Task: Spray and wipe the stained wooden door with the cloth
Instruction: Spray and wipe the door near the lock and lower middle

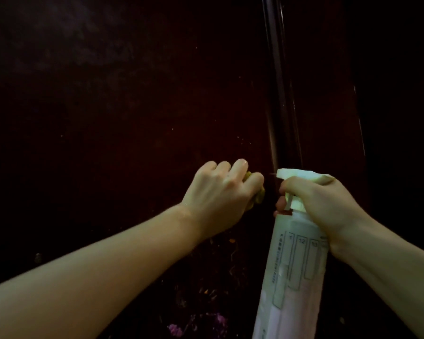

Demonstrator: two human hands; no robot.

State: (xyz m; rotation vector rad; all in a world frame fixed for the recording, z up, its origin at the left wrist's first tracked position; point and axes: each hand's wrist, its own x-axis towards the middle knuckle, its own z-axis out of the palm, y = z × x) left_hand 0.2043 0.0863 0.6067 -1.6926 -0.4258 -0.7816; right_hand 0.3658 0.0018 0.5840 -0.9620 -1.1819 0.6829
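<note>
Just left of the spray bottle (294,260), the left hand (218,192) grips the cloth (332,195).

Open door panel, upper left of frame

Blocked at lower centre by left hand (220,192) with cloth (332,196), right hand (328,204) with spray bottle (294,265); raised moulding (279,94) right of centre.
</note>
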